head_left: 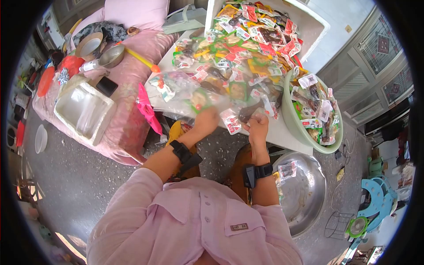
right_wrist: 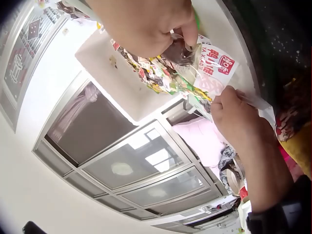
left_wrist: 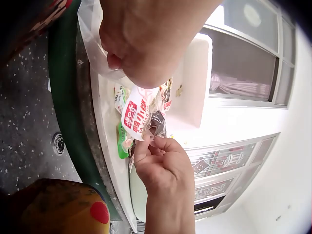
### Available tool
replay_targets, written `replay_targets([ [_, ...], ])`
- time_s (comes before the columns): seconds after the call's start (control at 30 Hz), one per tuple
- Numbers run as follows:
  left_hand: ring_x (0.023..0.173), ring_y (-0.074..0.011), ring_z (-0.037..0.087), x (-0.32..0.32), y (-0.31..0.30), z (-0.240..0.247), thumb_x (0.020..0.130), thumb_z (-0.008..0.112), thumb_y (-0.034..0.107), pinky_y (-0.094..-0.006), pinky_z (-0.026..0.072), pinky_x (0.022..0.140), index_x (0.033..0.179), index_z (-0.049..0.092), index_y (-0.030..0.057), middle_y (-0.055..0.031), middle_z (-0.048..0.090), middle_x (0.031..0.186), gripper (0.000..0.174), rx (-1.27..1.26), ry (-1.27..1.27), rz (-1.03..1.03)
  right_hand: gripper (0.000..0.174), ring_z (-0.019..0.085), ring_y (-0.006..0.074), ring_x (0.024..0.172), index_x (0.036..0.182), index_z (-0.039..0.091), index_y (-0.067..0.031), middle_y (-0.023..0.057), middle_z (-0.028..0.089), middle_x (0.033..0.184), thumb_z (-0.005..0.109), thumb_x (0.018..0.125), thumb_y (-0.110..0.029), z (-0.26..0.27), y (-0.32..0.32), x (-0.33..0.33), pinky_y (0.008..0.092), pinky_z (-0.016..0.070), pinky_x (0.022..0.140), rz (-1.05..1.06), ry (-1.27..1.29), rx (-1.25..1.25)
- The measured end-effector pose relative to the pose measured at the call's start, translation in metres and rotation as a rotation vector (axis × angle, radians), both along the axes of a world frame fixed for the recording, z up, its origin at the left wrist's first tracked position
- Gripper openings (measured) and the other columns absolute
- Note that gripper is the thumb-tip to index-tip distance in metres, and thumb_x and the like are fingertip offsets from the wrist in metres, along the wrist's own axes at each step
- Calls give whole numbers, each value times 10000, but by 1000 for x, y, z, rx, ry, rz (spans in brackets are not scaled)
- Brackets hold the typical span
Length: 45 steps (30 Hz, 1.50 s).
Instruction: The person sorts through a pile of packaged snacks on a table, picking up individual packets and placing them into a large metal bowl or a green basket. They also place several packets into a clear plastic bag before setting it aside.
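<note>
The right hand (head_left: pixel 258 129), in the centre of the head view, pinches a packet (head_left: pixel 231 122) by one edge between thumb and fingers, a narrow grip that probably suits a thin, slippery wrapper and leaves its red-and-white label uncovered. The packet is just above the table's near edge, its dark filling beside the fingertips and its label pointing toward the left hand (head_left: pixel 207 122). That hand has its fingers curled on a clear bag (head_left: pixel 179 84), seemingly bunching the loose film; whether it also touches the label, I cannot tell. Both hands work over the table (head_left: pixel 289 135), likely because the heap (head_left: pixel 238 46) lies within easy reach there. The heap spills from the foam box (head_left: pixel 317 28) at the upper right, whose walls seem to hold back the rest. At the right of the frame, the green basin (head_left: pixel 292 119) contains more packets, its raised rim likely stopping them sliding off. Below it, the metal basin (head_left: pixel 304 210) rests on the floor with a few packets at its left side.
</note>
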<state>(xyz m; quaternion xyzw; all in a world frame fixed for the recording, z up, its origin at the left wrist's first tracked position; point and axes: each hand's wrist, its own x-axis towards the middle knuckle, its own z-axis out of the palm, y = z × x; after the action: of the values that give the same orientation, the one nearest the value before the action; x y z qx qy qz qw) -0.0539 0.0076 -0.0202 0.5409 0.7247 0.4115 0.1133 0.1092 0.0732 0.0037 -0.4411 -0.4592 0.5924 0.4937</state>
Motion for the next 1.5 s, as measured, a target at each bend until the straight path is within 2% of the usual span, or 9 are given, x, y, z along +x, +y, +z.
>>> replay_targets([
  [0.27,680,-342,515,6,-5,4,714,468,122,-395,406,590,748,499,27,-178,526,702,105,148,20,29,280,491,147,702,954,375,-7,73,435,827,457,690,37,-24,0,-14,299,508,550,-145,-27,66],
  [0.57,707,-332,517,16,-7,0,715,467,111,-387,413,603,783,502,42,-165,529,723,103,155,31,-75,205,511,185,727,842,408,-62,71,452,818,448,696,77,-39,-24,-42,414,456,717,94,516,-256],
  [0.67,706,-334,512,6,-10,2,711,468,113,-387,409,607,770,498,44,-158,527,720,96,89,-11,-83,217,526,248,765,909,392,-70,110,512,819,514,771,-185,-22,-24,-29,429,439,696,288,406,-453],
  [0.73,706,-333,510,0,-8,-2,708,466,109,-389,406,609,762,495,46,-154,525,718,88,78,75,-136,438,534,307,810,968,362,-62,142,550,819,471,782,-443,-22,-11,-14,419,430,670,305,338,-559],
  [0.83,708,-331,509,1,-9,-1,704,464,106,-393,403,612,756,494,49,-150,524,722,82,15,134,-166,458,544,295,775,955,381,-77,109,535,807,485,763,-479,-28,14,13,404,423,650,345,395,-683],
  [0.97,712,-327,509,4,-11,3,702,463,101,-394,403,609,751,494,52,-145,524,732,76,36,143,-176,234,559,264,760,908,425,-68,84,543,773,536,762,-213,-44,36,27,299,438,530,452,123,-534],
  [1.07,716,-324,512,4,-12,-1,699,459,86,-391,404,606,752,494,50,-139,527,742,73,73,100,-153,158,561,243,750,890,446,-52,79,539,797,502,743,-66,-35,20,22,256,449,519,512,261,-425],
  [1.17,697,-321,509,6,-13,10,698,464,79,-394,403,596,735,490,46,-139,511,706,56,236,122,-126,145,560,243,746,897,450,-37,74,537,808,482,756,-37,-41,5,17,273,475,564,402,557,-513],
  [1.5,642,-280,517,18,-23,53,613,540,107,-372,413,566,701,504,73,-90,486,667,101,281,485,-222,136,533,158,812,921,450,-34,75,518,879,433,790,0,-23,-34,-27,277,474,690,273,858,-613],
])
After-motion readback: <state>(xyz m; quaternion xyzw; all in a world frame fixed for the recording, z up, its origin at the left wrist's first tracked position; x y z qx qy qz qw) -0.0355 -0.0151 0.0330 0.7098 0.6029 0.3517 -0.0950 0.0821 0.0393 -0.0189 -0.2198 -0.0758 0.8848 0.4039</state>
